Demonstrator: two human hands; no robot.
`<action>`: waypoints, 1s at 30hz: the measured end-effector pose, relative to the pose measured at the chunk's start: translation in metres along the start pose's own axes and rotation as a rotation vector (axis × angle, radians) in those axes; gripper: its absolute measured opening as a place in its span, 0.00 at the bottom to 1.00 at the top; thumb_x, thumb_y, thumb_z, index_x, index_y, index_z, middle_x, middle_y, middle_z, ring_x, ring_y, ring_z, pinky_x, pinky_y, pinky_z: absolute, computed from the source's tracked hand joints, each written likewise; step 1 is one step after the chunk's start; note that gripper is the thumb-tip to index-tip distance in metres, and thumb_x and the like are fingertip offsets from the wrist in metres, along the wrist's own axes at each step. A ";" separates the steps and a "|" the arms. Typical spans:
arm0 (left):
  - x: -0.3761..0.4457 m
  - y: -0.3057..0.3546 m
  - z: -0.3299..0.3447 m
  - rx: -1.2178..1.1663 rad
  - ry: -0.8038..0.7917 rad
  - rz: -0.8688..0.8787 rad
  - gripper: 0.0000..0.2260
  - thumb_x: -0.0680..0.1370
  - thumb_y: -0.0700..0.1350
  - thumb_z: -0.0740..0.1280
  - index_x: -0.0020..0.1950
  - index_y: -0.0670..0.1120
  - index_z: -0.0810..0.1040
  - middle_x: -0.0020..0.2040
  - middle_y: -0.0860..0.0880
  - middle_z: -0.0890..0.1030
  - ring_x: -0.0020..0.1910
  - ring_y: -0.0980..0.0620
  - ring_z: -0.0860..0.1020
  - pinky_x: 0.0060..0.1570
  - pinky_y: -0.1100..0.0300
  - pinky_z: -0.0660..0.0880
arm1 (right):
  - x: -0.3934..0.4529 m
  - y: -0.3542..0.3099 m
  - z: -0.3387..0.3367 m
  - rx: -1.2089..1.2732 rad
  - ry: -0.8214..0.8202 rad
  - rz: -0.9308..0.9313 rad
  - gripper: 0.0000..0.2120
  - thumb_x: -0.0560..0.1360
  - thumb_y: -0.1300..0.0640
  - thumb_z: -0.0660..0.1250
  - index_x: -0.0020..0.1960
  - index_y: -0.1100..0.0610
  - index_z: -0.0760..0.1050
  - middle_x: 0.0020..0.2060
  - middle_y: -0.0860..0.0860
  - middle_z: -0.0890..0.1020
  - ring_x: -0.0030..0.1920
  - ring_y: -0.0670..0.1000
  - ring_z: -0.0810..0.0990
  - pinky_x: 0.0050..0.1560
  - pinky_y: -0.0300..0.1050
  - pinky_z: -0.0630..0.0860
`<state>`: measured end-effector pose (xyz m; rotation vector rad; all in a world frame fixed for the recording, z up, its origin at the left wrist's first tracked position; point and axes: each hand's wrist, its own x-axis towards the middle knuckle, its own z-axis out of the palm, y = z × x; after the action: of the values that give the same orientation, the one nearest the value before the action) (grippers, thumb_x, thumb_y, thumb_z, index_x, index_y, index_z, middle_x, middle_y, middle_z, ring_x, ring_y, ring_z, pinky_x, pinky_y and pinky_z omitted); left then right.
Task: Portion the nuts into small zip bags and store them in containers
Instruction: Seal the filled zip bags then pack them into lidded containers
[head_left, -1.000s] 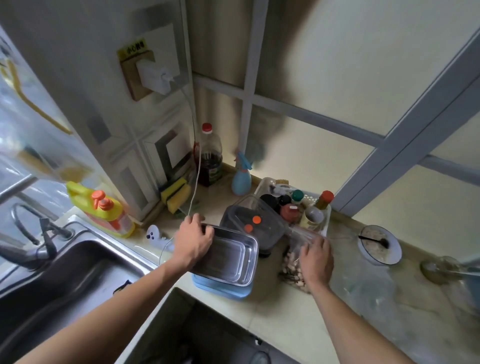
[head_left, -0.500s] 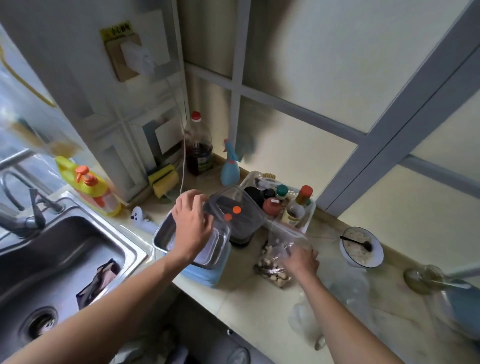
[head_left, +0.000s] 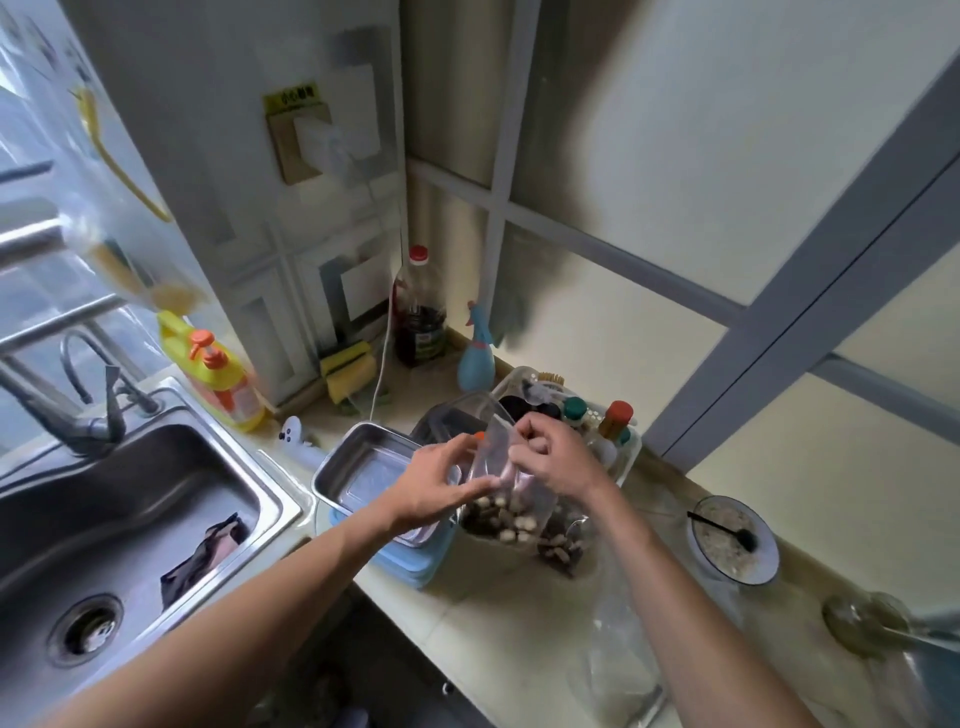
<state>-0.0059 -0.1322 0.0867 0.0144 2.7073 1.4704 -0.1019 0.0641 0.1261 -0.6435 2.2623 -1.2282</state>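
Note:
A small clear zip bag (head_left: 511, 493) with nuts in its bottom is held up over the counter between both hands. My left hand (head_left: 441, 483) pinches its left edge. My right hand (head_left: 553, 457) pinches its top with curled fingers. Under and right of it a larger clear bag of nuts (head_left: 563, 545) lies on the counter. A steel tray (head_left: 358, 457) rests on a blue container (head_left: 410, 564) just left of my hands. Behind them stands a clear plastic box (head_left: 457, 415) with orange dots.
A steel sink (head_left: 130, 519) with a faucet (head_left: 93, 405) fills the left. A yellow soap bottle (head_left: 218, 379), sponge (head_left: 348, 371), dark sauce bottle (head_left: 421, 322), blue spray bottle (head_left: 475, 358) and condiment basket (head_left: 628, 447) line the back. A bowl with spoon (head_left: 732, 545) and loose plastic bags (head_left: 618, 649) lie right.
My left hand has let go of the steel tray and moved right to the zip bag. My right hand has lifted the bag off the counter.

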 end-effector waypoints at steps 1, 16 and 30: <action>-0.001 0.005 -0.001 -0.148 -0.008 -0.018 0.22 0.75 0.65 0.69 0.60 0.51 0.80 0.54 0.56 0.84 0.54 0.57 0.81 0.56 0.58 0.76 | 0.004 -0.009 0.002 0.044 0.015 -0.022 0.04 0.75 0.50 0.69 0.45 0.49 0.76 0.31 0.51 0.82 0.31 0.60 0.79 0.36 0.55 0.76; -0.002 -0.010 -0.054 -0.479 0.552 -0.308 0.15 0.80 0.49 0.68 0.65 0.52 0.72 0.43 0.49 0.84 0.43 0.54 0.83 0.50 0.53 0.81 | 0.035 -0.054 0.064 -0.419 0.016 -0.386 0.24 0.75 0.37 0.68 0.67 0.46 0.72 0.59 0.47 0.81 0.58 0.49 0.79 0.58 0.47 0.77; -0.006 -0.050 -0.088 0.019 0.725 -0.348 0.10 0.82 0.48 0.59 0.53 0.47 0.78 0.49 0.49 0.74 0.51 0.53 0.71 0.52 0.59 0.66 | 0.054 -0.057 0.124 -0.217 -0.326 0.120 0.12 0.70 0.38 0.71 0.36 0.45 0.78 0.37 0.49 0.85 0.41 0.51 0.84 0.47 0.52 0.79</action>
<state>-0.0036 -0.2334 0.0925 -1.1323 2.9836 1.5477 -0.0581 -0.0742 0.1050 -0.7174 2.1361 -0.7637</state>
